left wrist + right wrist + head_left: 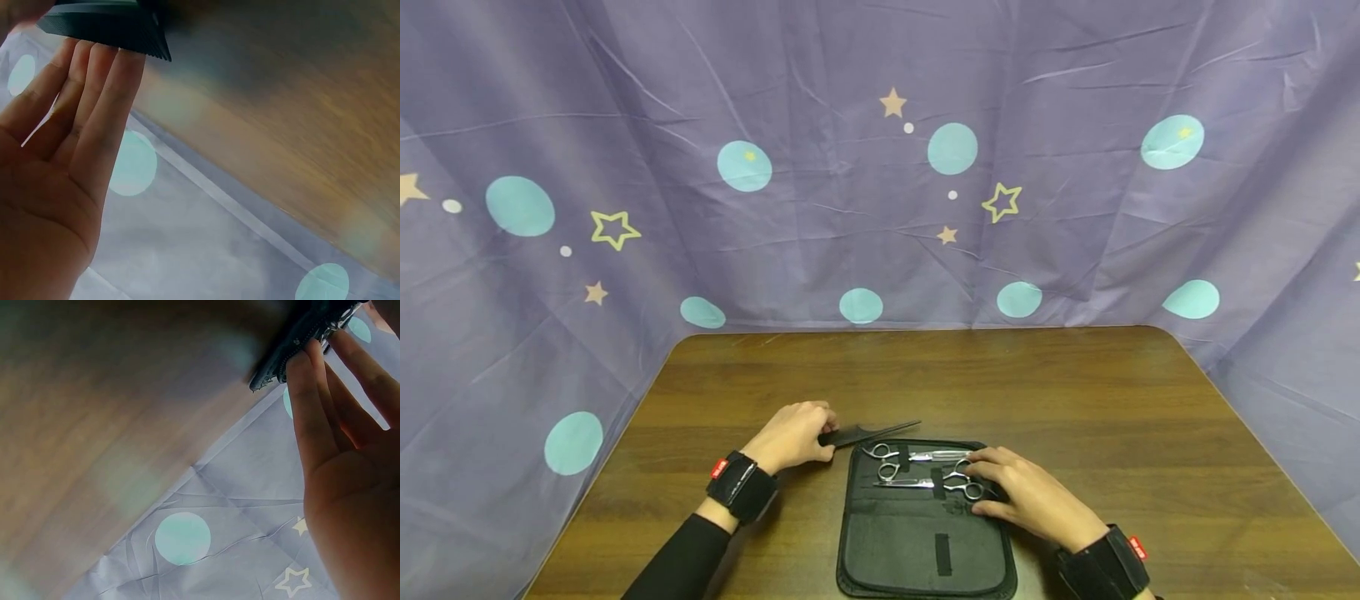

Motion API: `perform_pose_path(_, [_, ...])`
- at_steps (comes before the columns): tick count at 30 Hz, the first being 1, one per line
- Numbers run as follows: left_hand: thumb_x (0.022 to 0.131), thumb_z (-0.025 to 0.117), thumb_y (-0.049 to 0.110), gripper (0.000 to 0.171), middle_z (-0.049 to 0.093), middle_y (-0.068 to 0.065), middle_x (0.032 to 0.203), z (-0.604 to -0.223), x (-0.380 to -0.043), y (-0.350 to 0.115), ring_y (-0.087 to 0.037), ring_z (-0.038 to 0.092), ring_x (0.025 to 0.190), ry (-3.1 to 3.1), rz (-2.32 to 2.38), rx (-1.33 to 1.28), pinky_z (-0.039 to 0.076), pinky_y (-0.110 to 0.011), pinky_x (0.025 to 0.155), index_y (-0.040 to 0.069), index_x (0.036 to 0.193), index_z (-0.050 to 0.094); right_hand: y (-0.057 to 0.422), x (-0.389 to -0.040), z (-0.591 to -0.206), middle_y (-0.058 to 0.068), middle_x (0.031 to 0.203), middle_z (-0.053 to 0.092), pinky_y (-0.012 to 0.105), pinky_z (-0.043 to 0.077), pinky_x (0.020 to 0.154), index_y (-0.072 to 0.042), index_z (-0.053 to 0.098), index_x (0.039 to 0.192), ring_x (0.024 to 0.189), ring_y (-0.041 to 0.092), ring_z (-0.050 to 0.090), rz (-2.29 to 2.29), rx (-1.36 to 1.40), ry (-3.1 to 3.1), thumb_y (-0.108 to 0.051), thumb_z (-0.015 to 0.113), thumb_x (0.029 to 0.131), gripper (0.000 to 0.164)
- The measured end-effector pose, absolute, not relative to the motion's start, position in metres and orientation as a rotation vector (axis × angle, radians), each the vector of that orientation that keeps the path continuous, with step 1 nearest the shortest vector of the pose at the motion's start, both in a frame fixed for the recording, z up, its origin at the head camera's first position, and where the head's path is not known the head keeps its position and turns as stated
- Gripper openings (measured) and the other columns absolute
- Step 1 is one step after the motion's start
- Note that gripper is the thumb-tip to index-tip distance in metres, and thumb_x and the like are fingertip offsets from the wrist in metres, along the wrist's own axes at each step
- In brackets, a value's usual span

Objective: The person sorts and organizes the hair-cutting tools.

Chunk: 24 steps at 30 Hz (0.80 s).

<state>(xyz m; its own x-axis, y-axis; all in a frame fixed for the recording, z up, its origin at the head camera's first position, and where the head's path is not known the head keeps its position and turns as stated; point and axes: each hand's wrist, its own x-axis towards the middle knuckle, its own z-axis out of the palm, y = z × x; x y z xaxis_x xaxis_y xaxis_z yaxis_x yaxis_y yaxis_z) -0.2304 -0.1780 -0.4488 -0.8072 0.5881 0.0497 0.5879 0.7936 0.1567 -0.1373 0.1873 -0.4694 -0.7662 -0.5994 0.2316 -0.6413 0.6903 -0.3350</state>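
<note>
In the head view, my left hand pinches a black tail comb just beyond the far left corner of an open black zip case. The comb's thin tail points right. The left wrist view shows its toothed edge against the fingertips. Two pairs of silver scissors lie under straps in the case: the farther pair has its finger rings to the left, the nearer pair to the right. My right hand rests on the case's right edge, fingers over the nearer pair's rings.
The case lies flat on a brown wooden table, close to its front. One bare strap sits on the case's near half. A purple curtain with stars and dots hangs behind the table and at both sides.
</note>
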Motion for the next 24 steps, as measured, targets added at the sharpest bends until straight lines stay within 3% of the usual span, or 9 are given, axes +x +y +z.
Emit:
perform_pose_path(14, [0.07, 0.068, 0.029, 0.026, 0.057, 0.007, 0.089, -0.429, -0.189, -0.185, -0.007, 0.054, 0.074, 3.005, 0.21, 1.161, 0.045, -0.027, 0.06, 0.015, 0.092, 0.066, 0.187, -0.139, -0.47, 0.0, 0.121, 0.055, 0.035, 0.043, 0.09, -0.015, 0.062, 0.115, 0.111, 0.016, 0.052, 0.602, 1.026, -2.767, -0.04, 0.064, 0.08, 0.043])
perform_pose_path(24, [0.071, 0.068, 0.03, 0.023, 0.052, 0.011, 0.085, -0.428, -0.154, -0.192, 0.001, 0.044, 0.069, 2.926, 0.231, 1.243, 0.041, -0.021, 0.057, 0.018, 0.091, 0.066, 0.187, -0.137, -0.47, 0.0, 0.122, 0.054, 0.035, 0.043, 0.09, -0.016, 0.061, 0.115, 0.111, 0.015, 0.051, 0.61, 1.027, -2.777, -0.041, 0.063, 0.08, 0.043])
